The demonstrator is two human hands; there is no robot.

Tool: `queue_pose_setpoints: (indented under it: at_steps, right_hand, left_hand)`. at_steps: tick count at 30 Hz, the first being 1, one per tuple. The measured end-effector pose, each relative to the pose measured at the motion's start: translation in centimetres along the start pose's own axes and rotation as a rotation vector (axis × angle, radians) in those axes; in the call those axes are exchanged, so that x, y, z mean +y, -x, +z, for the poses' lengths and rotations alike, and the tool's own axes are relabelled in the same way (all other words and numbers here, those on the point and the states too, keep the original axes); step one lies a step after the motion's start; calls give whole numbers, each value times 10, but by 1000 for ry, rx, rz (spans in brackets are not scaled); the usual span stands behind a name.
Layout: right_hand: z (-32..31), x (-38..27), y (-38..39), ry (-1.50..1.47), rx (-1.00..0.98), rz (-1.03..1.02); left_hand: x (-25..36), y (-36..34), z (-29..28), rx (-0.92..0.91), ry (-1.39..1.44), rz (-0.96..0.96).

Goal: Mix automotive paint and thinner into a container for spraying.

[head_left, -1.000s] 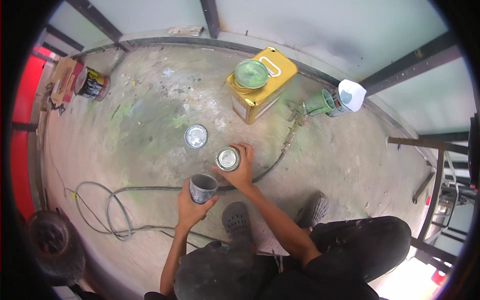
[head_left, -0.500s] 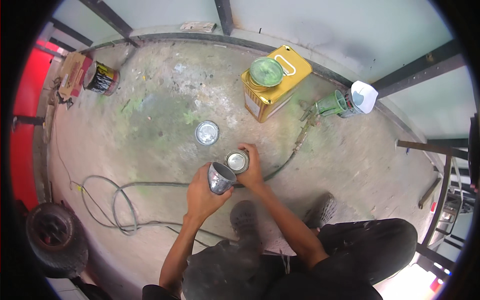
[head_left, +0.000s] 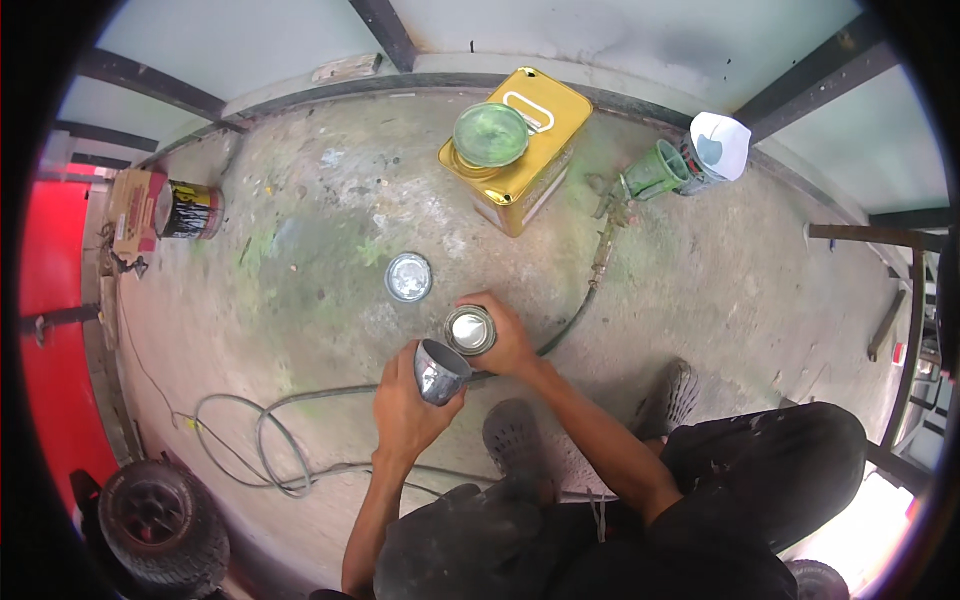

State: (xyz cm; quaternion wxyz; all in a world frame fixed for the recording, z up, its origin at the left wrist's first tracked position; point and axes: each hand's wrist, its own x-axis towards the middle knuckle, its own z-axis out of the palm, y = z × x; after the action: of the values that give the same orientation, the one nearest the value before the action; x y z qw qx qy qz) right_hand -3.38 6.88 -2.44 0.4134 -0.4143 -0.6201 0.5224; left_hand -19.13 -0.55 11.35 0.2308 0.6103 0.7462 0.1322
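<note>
My left hand (head_left: 403, 412) is closed around a grey, paint-stained cup (head_left: 436, 378). The cup tilts a little toward the right, its mouth facing up; the inside looks grey. Close beside it, my right hand (head_left: 508, 340) grips a small round metal tin (head_left: 470, 330) from its right side. The tin's top is shiny silver; I cannot tell whether a lid covers it. Cup rim and tin nearly touch. Just beyond them on the concrete floor lies a round lid (head_left: 409, 277) smeared with silver paint.
A yellow square can (head_left: 548, 120) bears a green-stained lid (head_left: 491, 135). Right of it are a spray gun with a green cup (head_left: 655, 172) and a paper-topped can (head_left: 715, 150). A hose (head_left: 330, 392) loops across the floor. Left stand a paint can (head_left: 190, 210) and a wheel (head_left: 160, 515).
The whole view has shifted and turned slightly, so the floor things sit farther left. Both hands keep their hold on the cup and the tin, with little other movement.
</note>
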Motion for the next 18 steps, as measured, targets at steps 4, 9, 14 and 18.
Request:
queue_pose_setpoints:
  at_steps: [4, 9, 14, 18]
  right_hand:
    - [8, 2, 0, -11, 82, -50]
    - [13, 3, 2, -59, 96, -47]
    - [19, 0, 5, -96, 133, -13]
    - [20, 6, 6, -103, 151, -34]
  left_hand:
    - [0, -1, 3, 1, 2, -4]
    - [12, -8, 1, -31, -164, 57]
    - [7, -15, 0, -62, -129, -4]
    - [4, -16, 3, 31, 34, 2]
